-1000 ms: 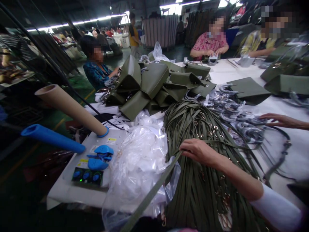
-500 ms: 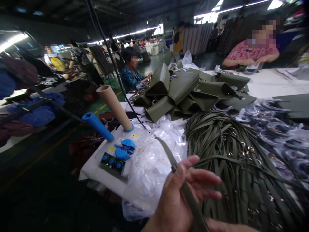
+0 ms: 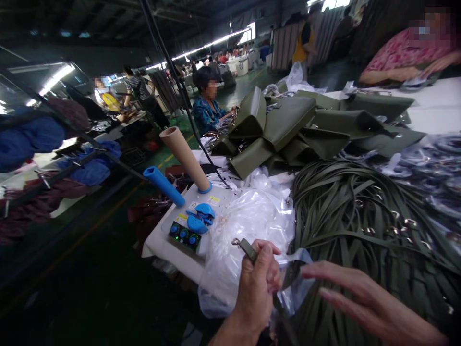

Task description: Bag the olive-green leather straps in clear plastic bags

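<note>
My left hand (image 3: 257, 281) is closed around an olive-green strap (image 3: 248, 251). A short end with a metal clasp (image 3: 236, 242) sticks out above the thumb, and the rest hangs below the fist, blurred. To its right, my right hand (image 3: 363, 295) has its fingers stretched out and apart. A clear plastic strip (image 3: 301, 257) lies between the two hands, close to the right fingertips; whether they touch it I cannot tell. Under and beyond the right hand spreads a large heap of olive straps (image 3: 334, 202) with metal fittings. Behind the left hand is a bulging clear plastic bag (image 3: 248, 216).
A grey machine (image 3: 225, 197) with blue knobs, a blue tube (image 3: 163, 186) and a cardboard tube (image 3: 185, 158) stands left. Olive bags (image 3: 288, 120) are piled behind. Plastic-wrapped pieces (image 3: 428, 163) lie right. Several people sit or stand around; a cable (image 3: 187, 108) hangs down.
My left hand has gone from loosely spread fingers to a fist around the strap, whose clasp end now shows. My right hand has come up into view. The view has turned left.
</note>
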Action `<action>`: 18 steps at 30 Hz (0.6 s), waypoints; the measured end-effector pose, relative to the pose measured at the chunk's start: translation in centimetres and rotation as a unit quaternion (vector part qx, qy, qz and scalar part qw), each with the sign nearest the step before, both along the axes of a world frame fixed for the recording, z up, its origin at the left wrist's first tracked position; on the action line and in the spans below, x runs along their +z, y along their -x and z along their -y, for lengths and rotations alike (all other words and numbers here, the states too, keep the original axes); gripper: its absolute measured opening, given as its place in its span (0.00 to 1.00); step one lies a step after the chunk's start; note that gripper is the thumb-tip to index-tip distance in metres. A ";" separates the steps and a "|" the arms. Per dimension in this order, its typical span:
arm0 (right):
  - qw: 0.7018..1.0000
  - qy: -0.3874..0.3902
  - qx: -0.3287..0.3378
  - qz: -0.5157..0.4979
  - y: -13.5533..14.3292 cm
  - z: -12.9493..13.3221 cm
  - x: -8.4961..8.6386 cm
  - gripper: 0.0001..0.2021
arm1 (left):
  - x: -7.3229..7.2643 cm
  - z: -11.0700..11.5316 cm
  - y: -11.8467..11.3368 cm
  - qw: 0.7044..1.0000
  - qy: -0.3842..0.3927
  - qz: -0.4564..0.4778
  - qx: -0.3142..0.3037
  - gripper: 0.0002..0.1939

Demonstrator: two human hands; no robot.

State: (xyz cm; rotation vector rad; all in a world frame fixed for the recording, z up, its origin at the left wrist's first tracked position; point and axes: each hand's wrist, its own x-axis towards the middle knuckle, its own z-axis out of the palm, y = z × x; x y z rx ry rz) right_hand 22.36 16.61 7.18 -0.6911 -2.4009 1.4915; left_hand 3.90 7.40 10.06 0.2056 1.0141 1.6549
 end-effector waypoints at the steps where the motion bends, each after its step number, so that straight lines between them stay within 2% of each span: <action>1: 1.000 0.003 -0.016 0.000 1.3 -0.3 1.0 0.15 | -0.2 0.1 -0.5 0.999 0.015 -0.025 -0.030 0.13; 4: 0.998 0.042 -0.042 -0.030 5.0 -0.7 3.0 0.18 | -0.6 0.3 -1.3 0.988 0.058 -0.093 -0.108 0.15; 6: 0.994 0.070 -0.077 -0.036 6.4 -0.9 3.0 0.21 | -0.4 0.4 -1.1 0.984 0.069 -0.099 -0.128 0.16; 8: 0.987 0.079 -0.139 -0.028 6.8 -1.0 1.9 0.23 | 0.3 0.5 -0.4 0.992 0.062 -0.067 -0.092 0.17; 10: 0.979 0.086 -0.185 -0.009 6.4 -1.0 0.4 0.24 | 1.3 0.5 0.8 0.999 0.038 -0.027 -0.024 0.18; 11: 0.977 0.101 -0.189 -0.001 6.2 -0.8 -0.3 0.25 | 1.8 0.4 1.3 1.000 0.026 -0.013 0.000 0.18; 13: 0.973 0.158 -0.168 -0.010 5.8 -0.3 -1.2 0.26 | 2.3 0.3 1.8 1.000 0.009 0.008 0.010 0.17; 15: 0.963 0.225 -0.139 -0.052 5.9 0.3 -0.9 0.27 | 2.1 0.2 1.4 0.999 0.013 0.006 -0.029 0.16; 16: 0.958 0.244 -0.128 -0.074 6.0 0.5 -0.4 0.27 | 1.8 0.2 0.8 0.997 0.027 -0.012 -0.071 0.15; 18: 0.964 0.236 -0.081 -0.089 6.1 1.0 1.2 0.26 | 1.1 0.3 -0.6 0.979 0.063 -0.075 -0.179 0.13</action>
